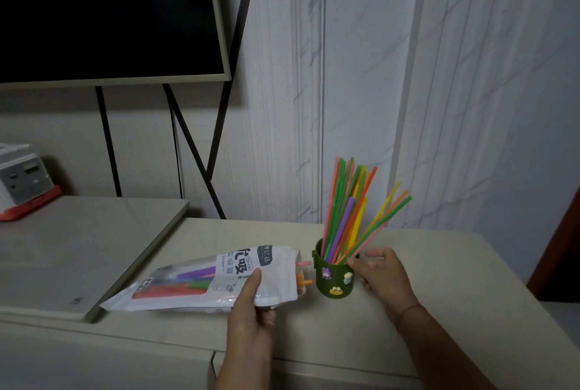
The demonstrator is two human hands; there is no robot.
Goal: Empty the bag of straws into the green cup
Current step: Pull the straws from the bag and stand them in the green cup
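Observation:
A white plastic bag of straws [201, 283] lies nearly flat above the cabinet top, its open mouth pointing right toward the green cup [334, 278]. My left hand [251, 311] grips the bag near its mouth, thumb on top. Coloured straws show through the bag's clear window, and two straw ends [303, 272] poke out of the mouth beside the cup. The dark green cup stands upright with small cartoon figures on its side. Several coloured straws [348, 217] stand in it, fanning up and to the right. My right hand [381, 275] holds the cup's right side.
A beige cabinet top [439, 279] carries everything. A raised grey slab [78, 248] lies to the left under the bag's tail. A white and red device [25, 182] sits at far left. A dark TV screen [106, 12] on black legs stands behind. The wall is close behind the cup.

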